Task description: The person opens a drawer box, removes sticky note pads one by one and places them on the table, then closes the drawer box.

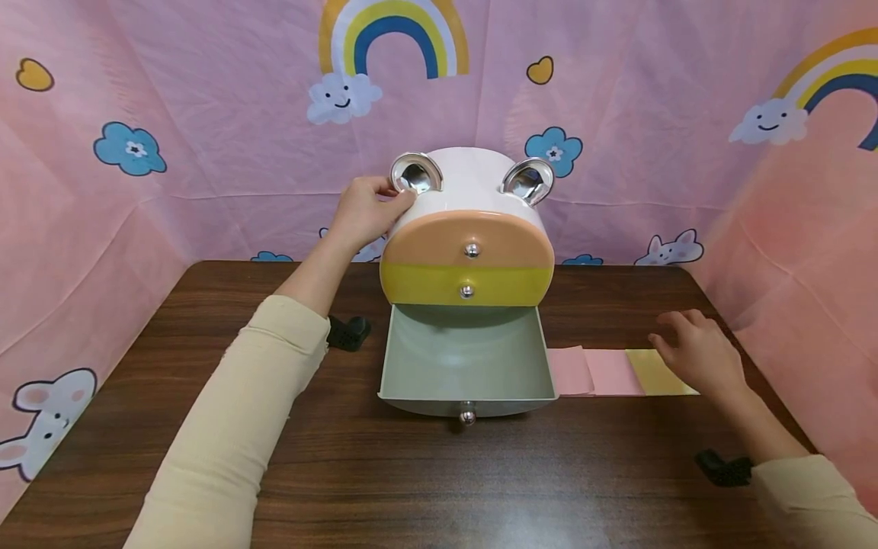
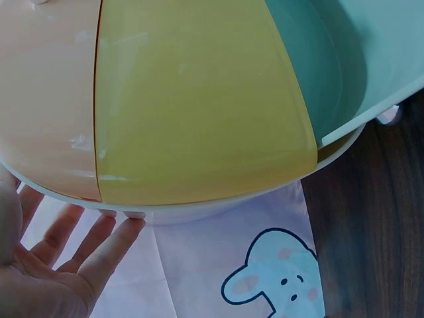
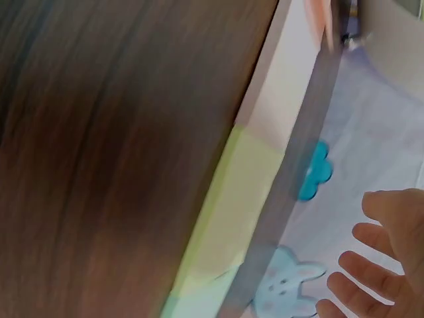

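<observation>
A white storage box (image 1: 473,179) with silver ears (image 1: 531,181) stands mid-table, its orange drawer (image 1: 432,242) and yellow drawer (image 1: 425,286) closed. The pale green bottom drawer (image 1: 466,362) is pulled out and holds nothing visible. My left hand (image 1: 366,210) rests against the box's left side by the left ear; in the left wrist view its fingers (image 2: 109,248) are fairly straight, fingertips touching the side. My right hand (image 1: 706,362) hovers, holding nothing, over the right end of a row of sticky notes: pink (image 1: 612,372), yellow (image 1: 652,370) and, in the right wrist view, light green (image 3: 202,298).
The dark wooden table (image 1: 411,480) meets pink printed cloth (image 1: 240,152) at the back and sides. A black piece (image 1: 350,333) shows beside the left forearm, another black piece (image 1: 723,467) beside the right wrist. The open drawer juts toward the front, its left end of the note row alongside.
</observation>
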`<state>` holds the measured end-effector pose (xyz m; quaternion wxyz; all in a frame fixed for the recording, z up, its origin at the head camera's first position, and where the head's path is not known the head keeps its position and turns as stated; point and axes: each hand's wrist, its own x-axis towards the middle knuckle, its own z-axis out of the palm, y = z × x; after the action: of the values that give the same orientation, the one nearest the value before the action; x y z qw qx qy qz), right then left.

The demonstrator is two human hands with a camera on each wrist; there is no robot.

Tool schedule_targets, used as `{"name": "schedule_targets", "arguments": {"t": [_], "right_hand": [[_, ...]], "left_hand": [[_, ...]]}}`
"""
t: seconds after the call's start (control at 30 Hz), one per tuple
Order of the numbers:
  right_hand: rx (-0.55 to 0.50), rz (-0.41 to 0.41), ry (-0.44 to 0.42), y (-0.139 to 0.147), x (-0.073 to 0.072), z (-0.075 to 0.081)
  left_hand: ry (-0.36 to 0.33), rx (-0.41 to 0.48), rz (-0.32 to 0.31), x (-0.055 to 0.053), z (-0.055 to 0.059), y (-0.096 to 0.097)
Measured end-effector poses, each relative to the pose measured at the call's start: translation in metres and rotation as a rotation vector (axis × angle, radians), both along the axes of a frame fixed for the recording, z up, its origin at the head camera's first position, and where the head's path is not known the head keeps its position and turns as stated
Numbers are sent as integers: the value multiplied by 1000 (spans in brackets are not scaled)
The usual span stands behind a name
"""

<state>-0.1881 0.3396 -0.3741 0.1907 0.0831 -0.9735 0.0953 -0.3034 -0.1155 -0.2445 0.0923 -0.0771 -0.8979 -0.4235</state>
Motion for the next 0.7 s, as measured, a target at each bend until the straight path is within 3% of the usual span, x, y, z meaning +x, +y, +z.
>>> {"name": "schedule_targets", "arguments": {"t": [0.27,0.7], "right_hand": [[17,106,73,-36,5,10],[71,359,228,-90,15,27]], "left_hand": [[-1,3,3,-1,-1,-1],[-2,7,10,1,0,1]]}}
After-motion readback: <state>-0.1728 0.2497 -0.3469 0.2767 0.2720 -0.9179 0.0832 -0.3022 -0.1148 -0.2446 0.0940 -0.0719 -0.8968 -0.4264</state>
